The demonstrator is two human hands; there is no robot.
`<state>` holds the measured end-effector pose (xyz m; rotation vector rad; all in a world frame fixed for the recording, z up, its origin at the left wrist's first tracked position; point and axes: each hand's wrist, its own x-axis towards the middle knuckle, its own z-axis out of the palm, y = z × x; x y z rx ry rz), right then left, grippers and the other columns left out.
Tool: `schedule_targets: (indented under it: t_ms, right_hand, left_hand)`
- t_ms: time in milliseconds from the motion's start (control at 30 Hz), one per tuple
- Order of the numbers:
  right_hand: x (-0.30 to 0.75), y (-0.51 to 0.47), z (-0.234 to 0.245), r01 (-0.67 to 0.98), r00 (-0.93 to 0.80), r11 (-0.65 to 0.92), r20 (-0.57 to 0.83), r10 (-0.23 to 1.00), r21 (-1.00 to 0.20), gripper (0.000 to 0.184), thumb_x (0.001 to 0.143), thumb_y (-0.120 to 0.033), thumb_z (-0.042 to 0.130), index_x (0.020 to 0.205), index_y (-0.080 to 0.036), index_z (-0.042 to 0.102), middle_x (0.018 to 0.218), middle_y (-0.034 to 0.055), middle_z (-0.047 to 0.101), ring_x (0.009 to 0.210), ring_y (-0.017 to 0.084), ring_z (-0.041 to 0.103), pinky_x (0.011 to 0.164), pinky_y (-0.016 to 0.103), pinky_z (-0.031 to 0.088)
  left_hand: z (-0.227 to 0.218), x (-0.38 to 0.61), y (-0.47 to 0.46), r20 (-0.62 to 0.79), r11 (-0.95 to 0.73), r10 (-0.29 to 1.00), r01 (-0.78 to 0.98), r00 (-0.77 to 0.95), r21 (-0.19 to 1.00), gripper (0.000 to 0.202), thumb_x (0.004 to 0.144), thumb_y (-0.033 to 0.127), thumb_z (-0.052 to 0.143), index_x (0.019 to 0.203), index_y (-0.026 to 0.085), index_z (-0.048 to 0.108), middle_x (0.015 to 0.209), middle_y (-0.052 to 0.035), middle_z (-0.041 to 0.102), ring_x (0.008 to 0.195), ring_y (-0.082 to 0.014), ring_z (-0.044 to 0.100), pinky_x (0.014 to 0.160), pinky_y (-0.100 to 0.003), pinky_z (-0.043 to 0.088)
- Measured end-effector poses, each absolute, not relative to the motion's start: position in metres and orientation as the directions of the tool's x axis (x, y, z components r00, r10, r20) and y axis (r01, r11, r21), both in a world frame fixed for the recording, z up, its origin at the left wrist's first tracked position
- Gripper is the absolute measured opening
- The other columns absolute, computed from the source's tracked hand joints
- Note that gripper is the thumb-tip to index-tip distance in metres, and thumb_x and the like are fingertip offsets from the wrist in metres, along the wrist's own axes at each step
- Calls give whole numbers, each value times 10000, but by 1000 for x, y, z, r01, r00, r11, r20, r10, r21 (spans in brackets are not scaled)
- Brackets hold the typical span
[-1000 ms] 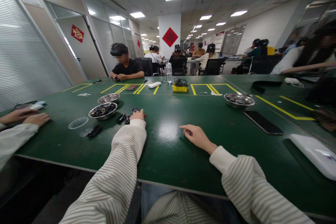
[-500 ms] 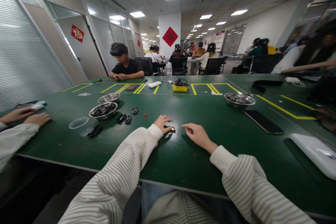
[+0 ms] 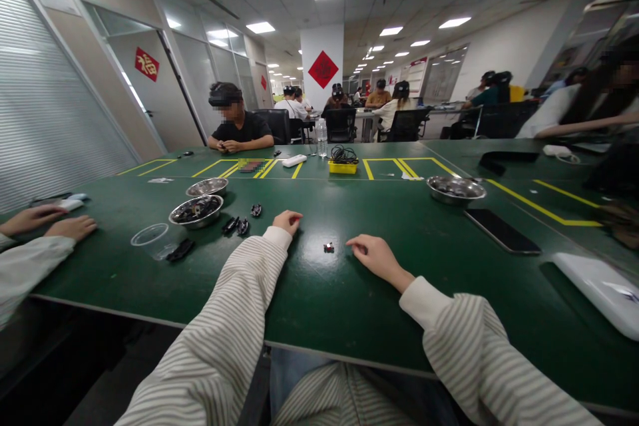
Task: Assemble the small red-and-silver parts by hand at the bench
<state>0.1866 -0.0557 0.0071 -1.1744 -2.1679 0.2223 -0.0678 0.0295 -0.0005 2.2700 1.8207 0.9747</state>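
My left hand (image 3: 288, 221) is over the table left of centre, thumb and fingers pinched together. A small orange piece (image 3: 300, 216) shows at its fingertips. On the table between my hands lies a small dark part (image 3: 328, 247) with a bright patch on top, touched by neither hand. To its right rests my right hand (image 3: 377, 258), index finger stretched toward the part and the other fingers loosely curled. Nothing shows in that hand. Left of my left hand are several black shell-like parts (image 3: 242, 226).
Metal bowls with dark parts stand at left (image 3: 197, 218) and right (image 3: 456, 196); another bowl (image 3: 207, 185) sits behind. A clear plastic cup (image 3: 152, 239), a black phone (image 3: 502, 231) and a white case (image 3: 594, 289) lie about. A neighbour's hands (image 3: 70, 226) rest at far left.
My left hand has left the small dark part and moved left and away from me, to where the orange piece lay, and now pinches it. My right hand has barely moved.
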Motion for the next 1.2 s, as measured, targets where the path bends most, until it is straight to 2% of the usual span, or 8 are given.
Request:
schedule_targets:
  t_ms: [100,167,267,400,633,733,867,1200]
  right_hand:
    - [186,-54,8,699,-357,562,464,810,-442,230,716,-158,433,827,-193,631,705,19,606,592,114,509,574,218,360]
    - [187,-53,7,713,-329,538,463,823,-449,230,710,-163,433,821,-190,633,684,19,605,582,116,506,574,218,361]
    - [187,-51,7,741,-262,485,464,846,-465,233,702,-165,430,809,-191,636,678,21,611,580,121,511,579,222,363]
    - [188,-49,6,760,-227,448,455,861,-470,239,689,-156,427,788,-200,640,714,20,628,604,128,524,588,225,361]
    - [187,-50,6,746,-292,475,413,863,-466,223,723,-233,441,844,-201,627,680,18,602,592,122,503,570,222,352]
    - [184,-49,5,740,-339,501,394,854,-448,243,728,-322,466,882,-208,616,681,17,583,600,121,491,563,220,347]
    - [179,-48,5,749,-362,499,361,859,-437,261,700,-365,512,902,-231,611,733,17,576,644,122,494,557,213,339]
    - [180,-49,7,725,-442,559,350,826,-403,182,666,-126,488,745,-215,626,761,14,565,658,112,486,590,205,338]
  left_hand:
    - [2,-29,8,549,-593,785,607,287,529,191,668,77,477,809,143,587,774,-13,567,657,-74,535,647,-201,468]
    - [3,-5,-6,559,-679,731,501,392,537,223,646,63,476,829,139,579,788,-15,559,653,-67,540,636,-187,467]
    - [3,18,-20,516,-734,679,484,522,476,226,639,76,486,830,151,582,757,-7,554,647,-73,530,638,-192,457]
    - [0,28,-21,416,-737,675,565,609,370,233,628,111,529,850,161,577,742,-6,581,720,-121,523,706,-249,428]
    - [2,13,-18,397,-760,650,563,649,324,349,566,215,624,904,164,555,872,-32,579,823,-167,497,780,-303,385]
    - [5,2,-17,379,-707,704,641,600,298,427,529,264,651,929,156,550,893,-49,555,821,-179,486,772,-314,386]
    - [5,-6,-15,278,-617,785,738,554,271,298,576,280,614,851,166,591,799,-38,553,771,-172,492,726,-296,400]
    - [3,4,-20,265,-653,757,679,597,336,252,629,176,555,876,159,603,740,-22,556,712,-134,510,693,-242,406]
